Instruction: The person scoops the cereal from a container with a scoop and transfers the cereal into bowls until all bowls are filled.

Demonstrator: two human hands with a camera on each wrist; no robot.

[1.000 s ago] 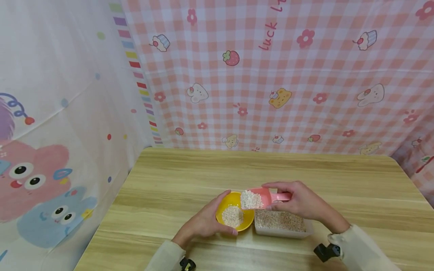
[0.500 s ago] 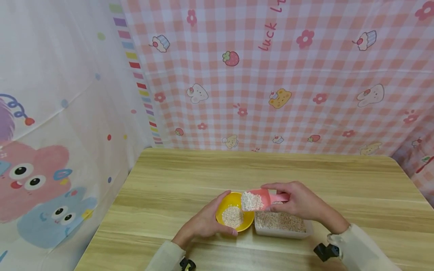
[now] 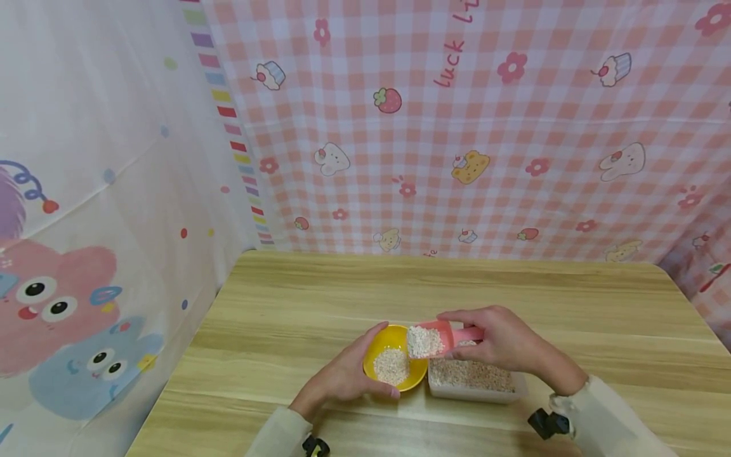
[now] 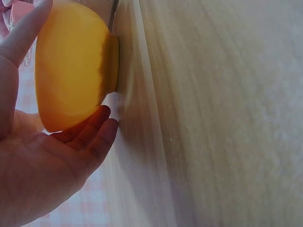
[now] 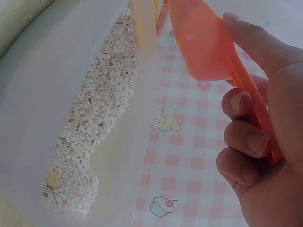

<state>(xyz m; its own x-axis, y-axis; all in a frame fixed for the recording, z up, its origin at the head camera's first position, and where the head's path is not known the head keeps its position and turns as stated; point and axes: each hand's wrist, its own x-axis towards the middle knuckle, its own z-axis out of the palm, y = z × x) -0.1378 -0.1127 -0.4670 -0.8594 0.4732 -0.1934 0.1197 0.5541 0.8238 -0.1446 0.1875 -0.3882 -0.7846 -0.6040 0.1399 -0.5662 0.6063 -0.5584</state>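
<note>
My left hand (image 3: 342, 376) holds a yellow bowl (image 3: 391, 336) from its left side, thumb at the near rim and fingers round the far side. A small heap of oat flakes (image 3: 391, 366) lies inside. In the left wrist view the bowl wall (image 4: 71, 61) shows side-on, its foot by the tabletop. Gripped by its handle in my right hand (image 3: 502, 341), a pink scoop (image 3: 447, 335) carries more oats (image 3: 424, 341) and overlaps the bowl's right rim in the head view. The right wrist view shows curled fingers round the scoop handle (image 5: 253, 99).
Close to the bowl's right side stands a translucent tub (image 3: 474, 395) of oats (image 3: 474, 373), partly under my right forearm. The wooden table (image 3: 320, 285) ends at a pink checked cloth (image 3: 354, 127) behind. A white printed cloth (image 3: 143, 209) hangs on the left.
The scoop and my right hand have shifted slightly left, and the scoop's front has come slightly nearer to me. My left hand and the bowl stay in place.
</note>
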